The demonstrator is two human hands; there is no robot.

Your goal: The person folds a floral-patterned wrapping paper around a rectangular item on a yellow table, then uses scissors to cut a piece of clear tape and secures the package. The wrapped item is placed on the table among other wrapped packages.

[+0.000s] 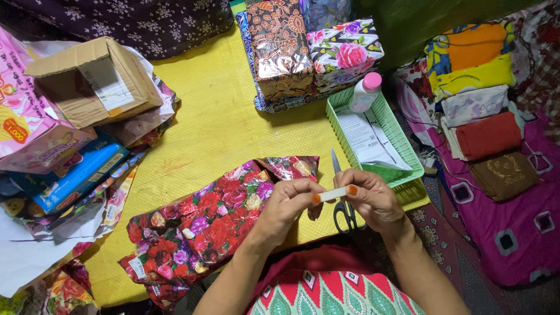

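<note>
A small strip of clear tape [333, 193] is pinched between both hands, above the near edge of the yellow mat [210, 128]. The left hand [289, 204] is closed on one end with thumb and forefinger; the right hand [370, 198] is closed on the other end, fingertips pressed together. The strip is kept taut and level, apparently so that it does not curl or stick to itself. It is held up off the mat, midway between the two hands and touching both.

Just behind the hands, black-handled scissors [344, 201] are lying on the mat, blades pointing away, kept within easy reach. To the left, a parcel wrapped in rose-patterned paper [204, 224] is laid flat, close beside the left wrist. Further back, a green plastic basket [402, 146] is seen, with a pink-capped bottle [366, 91] resting in its far end. Wrapped boxes [315, 52] are stacked at the far edge.
</note>
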